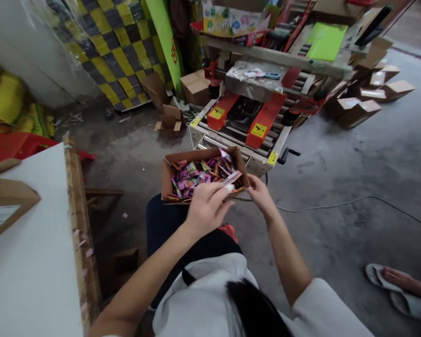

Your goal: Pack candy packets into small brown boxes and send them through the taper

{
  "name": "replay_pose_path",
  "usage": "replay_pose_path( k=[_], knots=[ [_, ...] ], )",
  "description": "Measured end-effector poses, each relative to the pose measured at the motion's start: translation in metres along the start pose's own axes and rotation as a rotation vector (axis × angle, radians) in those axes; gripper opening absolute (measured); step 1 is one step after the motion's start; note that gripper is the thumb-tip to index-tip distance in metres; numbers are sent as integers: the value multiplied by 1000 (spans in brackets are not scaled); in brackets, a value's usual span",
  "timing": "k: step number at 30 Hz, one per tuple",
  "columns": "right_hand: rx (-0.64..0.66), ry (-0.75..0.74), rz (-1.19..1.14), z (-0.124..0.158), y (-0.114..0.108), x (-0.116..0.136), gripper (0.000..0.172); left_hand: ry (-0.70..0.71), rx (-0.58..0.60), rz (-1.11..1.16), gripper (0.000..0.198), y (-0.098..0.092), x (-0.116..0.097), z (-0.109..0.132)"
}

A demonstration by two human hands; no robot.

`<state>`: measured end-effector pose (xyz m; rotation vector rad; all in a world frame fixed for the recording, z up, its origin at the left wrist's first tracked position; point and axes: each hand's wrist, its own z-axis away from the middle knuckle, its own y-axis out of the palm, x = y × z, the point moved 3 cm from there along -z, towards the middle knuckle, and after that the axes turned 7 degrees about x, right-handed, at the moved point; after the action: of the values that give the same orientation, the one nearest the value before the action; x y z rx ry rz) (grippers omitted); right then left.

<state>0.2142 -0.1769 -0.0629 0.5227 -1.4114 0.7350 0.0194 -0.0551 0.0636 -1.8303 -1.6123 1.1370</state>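
Observation:
An open cardboard box [167, 180] full of small shiny candy-like packets [199, 174], mostly purple and pink, is in front of my lap. My right hand [259, 193] grips the box's near right corner, with the thumb on the wall. Over the near edge of the box reaches my left hand [206, 206], its fingers bent together. Something small and white shows at its fingertips, close to a pale pink packet [232, 177]; blur hides whether that packet is held.
Just beyond the box stands a roller-conveyor machine [238, 117] with orange guides and a crank. Empty cartons [361, 110] lie at its right. A white-topped table [38, 243] is on the left. A cable [323, 206] crosses the floor; another person's sandalled foot [396, 276] is at right.

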Motion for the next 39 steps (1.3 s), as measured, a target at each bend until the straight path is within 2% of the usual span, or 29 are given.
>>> replay_pose_path(
  k=[1, 2, 3, 4, 6, 8, 10, 12, 14, 16, 18, 20, 23, 25, 28, 31, 33, 35, 37, 39],
  knots=[
    [17, -14, -36, 3, -8, 9, 51, -39, -96, -57, 29, -20, 16, 12],
    [49, -26, -89, 5, -14, 19, 56, -136, -180, -118, 27, -39, 36, 24],
    [99, -37, -139, 5, -19, 30, 58, -266, -227, -134, 26, -55, 59, 34],
    [161, -49, -164, 5, -21, 42, 59, -409, -222, -76, 25, -66, 83, 42],
    [275, -74, -142, 0, -20, 66, 57, -582, -71, 141, 22, -72, 123, 48],
    [388, -97, -45, -8, -12, 85, 55, -608, 179, 347, 23, -60, 143, 39],
    [526, -130, 113, -15, 1, 100, 59, -533, 432, 457, 28, -41, 145, 23],
    [680, -172, 313, -18, 16, 109, 71, -423, 646, 495, 30, -22, 138, 6],
    [797, -213, 504, -19, 28, 113, 88, -356, 807, 492, 32, -9, 132, -7],
    [856, -231, 636, -22, 36, 114, 94, -346, 925, 476, 35, -3, 130, -14],
    [876, -211, 700, -29, 40, 113, 86, -367, 1028, 478, 42, -3, 132, -19],
    [866, -138, 708, -38, 41, 109, 70, -357, 1133, 543, 48, -7, 135, -23],
    [751, 50, 660, -52, 41, 99, 47, -322, 1237, 627, 53, -10, 141, -26],
    [631, 136, 637, -55, 41, 93, 36, -347, 1217, 583, 59, -6, 148, -25],
    [446, 88, 712, -47, 43, 90, 30, -442, 1045, 587, 59, 5, 156, -18],
    [197, -159, 902, -26, 50, 93, 40, -508, 888, 585, 58, 11, 155, -9],
    [84, -358, 1029, -11, 57, 95, 47, -491, 788, 418, 58, 8, 148, -3],
    [132, -514, 1117, 0, 69, 93, 49, -439, 611, 156, 60, 1, 136, 4],
    [270, -588, 1157, 2, 79, 90, 48, -314, 441, -56, 55, -3, 118, 14],
    [349, -585, 1163, -1, 82, 90, 48, -132, 382, -132, 49, 4, 99, 27]
  ],
)
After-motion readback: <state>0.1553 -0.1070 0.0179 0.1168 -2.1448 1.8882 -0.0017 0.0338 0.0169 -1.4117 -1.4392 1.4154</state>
